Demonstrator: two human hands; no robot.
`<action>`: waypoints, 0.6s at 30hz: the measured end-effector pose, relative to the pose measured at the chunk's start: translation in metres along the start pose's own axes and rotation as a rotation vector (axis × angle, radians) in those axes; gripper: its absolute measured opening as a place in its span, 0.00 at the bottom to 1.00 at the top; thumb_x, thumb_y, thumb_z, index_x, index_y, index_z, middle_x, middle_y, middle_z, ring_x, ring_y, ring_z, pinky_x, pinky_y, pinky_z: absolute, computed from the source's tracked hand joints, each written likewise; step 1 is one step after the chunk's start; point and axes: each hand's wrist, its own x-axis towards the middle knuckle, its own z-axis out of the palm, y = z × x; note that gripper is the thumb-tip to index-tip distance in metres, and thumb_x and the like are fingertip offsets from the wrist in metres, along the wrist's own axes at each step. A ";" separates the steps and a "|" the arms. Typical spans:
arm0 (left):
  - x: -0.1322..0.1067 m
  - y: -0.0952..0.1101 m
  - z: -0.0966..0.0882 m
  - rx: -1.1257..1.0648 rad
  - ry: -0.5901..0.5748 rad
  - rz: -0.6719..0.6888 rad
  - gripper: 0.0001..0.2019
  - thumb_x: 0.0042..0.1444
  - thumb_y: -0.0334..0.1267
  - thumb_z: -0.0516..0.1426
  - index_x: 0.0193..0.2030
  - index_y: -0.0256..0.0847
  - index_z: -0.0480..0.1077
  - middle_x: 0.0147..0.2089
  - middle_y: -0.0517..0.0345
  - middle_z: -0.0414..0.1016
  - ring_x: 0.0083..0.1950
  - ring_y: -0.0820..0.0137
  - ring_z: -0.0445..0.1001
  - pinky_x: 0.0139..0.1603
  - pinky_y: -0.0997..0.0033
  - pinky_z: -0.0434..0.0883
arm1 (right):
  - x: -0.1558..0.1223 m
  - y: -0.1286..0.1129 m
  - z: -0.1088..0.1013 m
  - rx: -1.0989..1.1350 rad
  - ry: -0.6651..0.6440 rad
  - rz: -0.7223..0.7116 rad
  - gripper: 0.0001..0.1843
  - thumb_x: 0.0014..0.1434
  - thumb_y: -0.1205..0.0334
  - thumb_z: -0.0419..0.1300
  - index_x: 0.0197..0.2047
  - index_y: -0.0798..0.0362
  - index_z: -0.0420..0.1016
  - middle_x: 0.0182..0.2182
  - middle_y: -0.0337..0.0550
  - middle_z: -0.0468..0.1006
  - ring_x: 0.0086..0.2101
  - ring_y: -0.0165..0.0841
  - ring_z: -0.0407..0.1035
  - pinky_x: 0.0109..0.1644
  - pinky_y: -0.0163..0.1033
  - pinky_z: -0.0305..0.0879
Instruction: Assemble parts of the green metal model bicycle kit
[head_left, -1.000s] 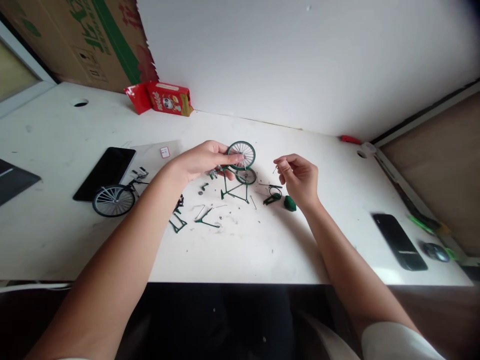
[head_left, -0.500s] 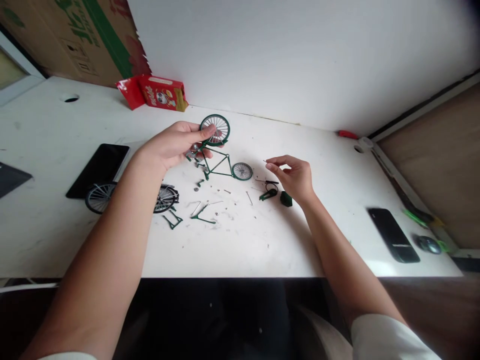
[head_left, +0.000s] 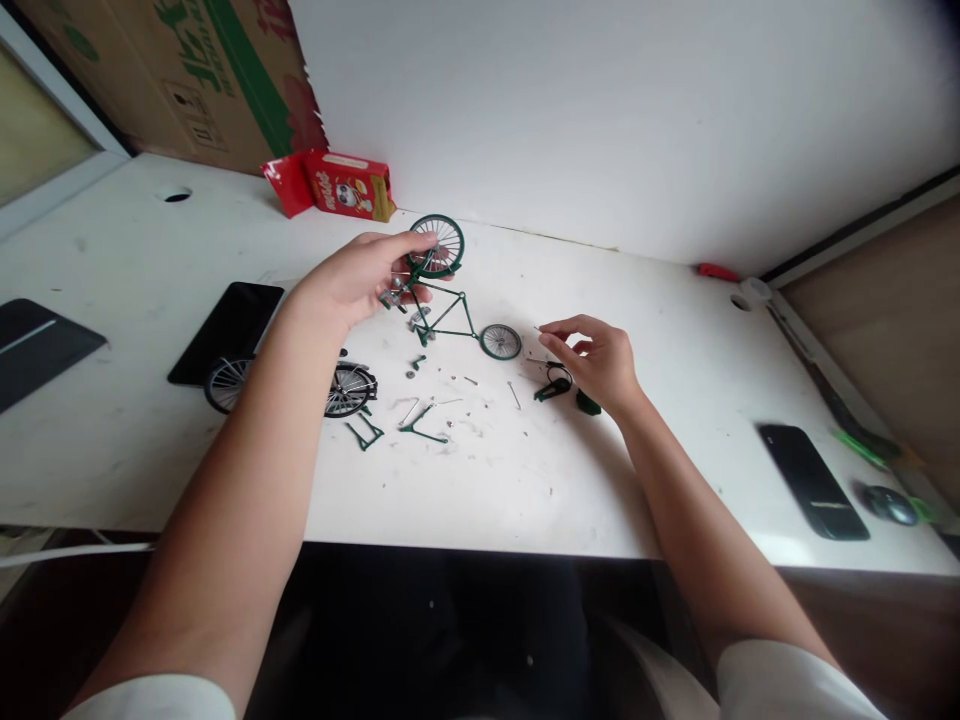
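My left hand (head_left: 367,275) is closed on the front end of a green model bicycle (head_left: 446,318), thumb across its spoked front wheel (head_left: 437,246). The frame slants down to the right, and a loose-looking smaller wheel (head_left: 500,342) shows by its far end; whether it is attached I cannot tell. My right hand (head_left: 589,355) pinches a tiny thin piece, too small to name, to the right of that wheel. Below the right fingers lie a dark green part with a black loop (head_left: 555,385) and a dark green block (head_left: 588,402). Green struts (head_left: 424,432), a green bracket (head_left: 365,432) and small screws (head_left: 471,380) lie scattered nearby.
A black model bicycle (head_left: 351,390) lies partly behind my left forearm, beside a black tablet (head_left: 225,335). At the back stands a red box (head_left: 349,187) before a cardboard carton (head_left: 217,90). A phone (head_left: 814,482) and a mouse (head_left: 890,505) lie to the right.
The whole view has shifted, so the desk things appear a little farther right. My left thumb has slid up along the front wheel. Both hands keep their hold.
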 end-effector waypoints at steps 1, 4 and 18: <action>0.000 0.000 0.000 0.002 0.004 0.000 0.16 0.61 0.51 0.65 0.45 0.39 0.79 0.40 0.46 0.84 0.32 0.67 0.80 0.31 0.72 0.73 | 0.000 -0.001 0.000 0.003 0.004 -0.001 0.10 0.64 0.53 0.69 0.43 0.48 0.87 0.37 0.44 0.87 0.38 0.35 0.79 0.35 0.40 0.72; 0.001 -0.002 0.002 0.009 0.015 0.002 0.16 0.61 0.51 0.66 0.44 0.39 0.80 0.41 0.47 0.84 0.32 0.67 0.80 0.32 0.71 0.73 | -0.001 -0.002 0.001 0.022 0.031 0.000 0.10 0.63 0.52 0.71 0.42 0.49 0.87 0.37 0.44 0.87 0.38 0.35 0.80 0.35 0.40 0.72; -0.010 -0.016 0.057 0.132 -0.268 0.010 0.17 0.60 0.52 0.68 0.36 0.37 0.82 0.40 0.49 0.84 0.27 0.72 0.79 0.38 0.67 0.68 | -0.007 -0.016 0.003 0.311 0.180 -0.058 0.14 0.62 0.46 0.72 0.38 0.47 0.82 0.35 0.42 0.84 0.36 0.34 0.79 0.27 0.37 0.68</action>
